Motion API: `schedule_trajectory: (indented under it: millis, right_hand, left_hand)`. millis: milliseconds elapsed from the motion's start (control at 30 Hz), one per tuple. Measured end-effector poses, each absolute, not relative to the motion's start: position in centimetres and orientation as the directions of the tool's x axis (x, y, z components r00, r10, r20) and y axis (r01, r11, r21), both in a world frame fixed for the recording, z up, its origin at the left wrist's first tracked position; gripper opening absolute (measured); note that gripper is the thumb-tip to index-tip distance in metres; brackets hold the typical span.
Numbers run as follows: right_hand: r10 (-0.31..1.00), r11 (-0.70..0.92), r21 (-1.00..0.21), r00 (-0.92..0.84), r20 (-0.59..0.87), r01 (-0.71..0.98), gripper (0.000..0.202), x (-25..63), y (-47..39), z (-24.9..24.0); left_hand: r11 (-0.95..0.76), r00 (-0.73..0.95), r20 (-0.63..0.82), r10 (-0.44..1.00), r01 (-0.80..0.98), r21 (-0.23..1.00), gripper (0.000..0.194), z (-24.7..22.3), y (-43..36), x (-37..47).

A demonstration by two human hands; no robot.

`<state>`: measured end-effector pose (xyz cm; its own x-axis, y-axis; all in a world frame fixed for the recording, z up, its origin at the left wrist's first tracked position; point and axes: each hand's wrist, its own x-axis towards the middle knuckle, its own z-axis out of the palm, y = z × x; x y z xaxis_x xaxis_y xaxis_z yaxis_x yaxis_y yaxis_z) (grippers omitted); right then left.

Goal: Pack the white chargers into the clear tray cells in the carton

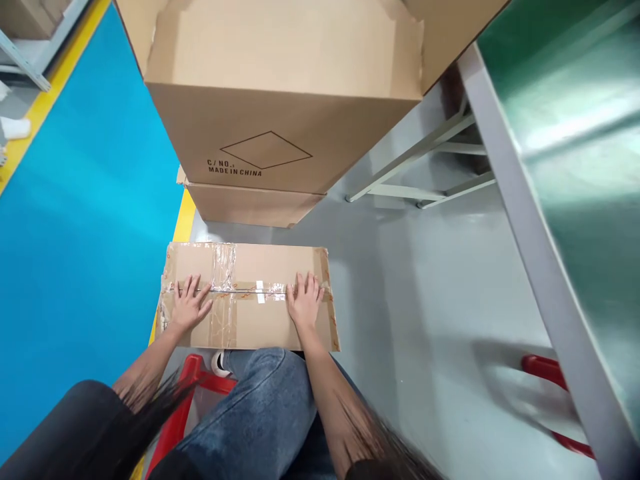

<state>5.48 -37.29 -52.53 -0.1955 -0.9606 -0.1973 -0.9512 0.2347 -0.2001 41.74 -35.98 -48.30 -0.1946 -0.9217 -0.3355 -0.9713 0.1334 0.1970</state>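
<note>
Hands (190, 311) on oblong carton (267, 327) (tape (224, 267) seemingly wrinkled)

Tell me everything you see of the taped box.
The taped box is brown, apparently cardboard, and closed: its flaps meet at a lengthwise seam. Shiny tape with reddish marks covers parts, and a white strip crosses the seam. It lies seam up beyond the knee; the left hand and right hand rest on it.

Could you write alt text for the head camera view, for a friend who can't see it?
A person's left hand and right hand lie palm down on a taped cardboard box, on either side of its middle. Beyond stands a larger box printed "MADE IN CHINA", between blue flooring at left and a green-topped table at right.
</note>
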Motion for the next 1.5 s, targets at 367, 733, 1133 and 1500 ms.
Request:
schedule_trajectory:
  millis: [367, 733, 1133, 1500]
  right_hand:
    - [-0.949, 0.292, -0.240, -0.250, -0.191, -0.926, 0.057, 6.9, -40.0, -52.9]
    - [-0.944, 0.326, -0.271, -0.295, -0.149, -0.906, 0.058, 5.9, -49.8, -55.6]
    - [-0.960, 0.275, -0.287, -0.244, -0.138, -0.918, 0.056, 3.1, -57.1, -58.0]
    - [-0.950, 0.248, -0.400, -0.141, -0.277, -0.882, 0.059, 0.8, -56.6, -54.8]
  left_hand:
    - [0.192, -0.250, -0.315, -0.915, -0.960, 0.205, 0.054, -49.3, -41.7, 42.9]
    - [0.203, -0.264, -0.285, -0.922, -0.953, 0.226, 0.055, -52.0, -52.5, 41.7]
    - [0.167, -0.223, -0.239, -0.945, -0.958, 0.233, 0.060, -53.8, -57.2, 39.3]
    - [0.150, -0.208, -0.294, -0.933, -0.967, 0.206, 0.063, -52.3, -57.5, 39.1]
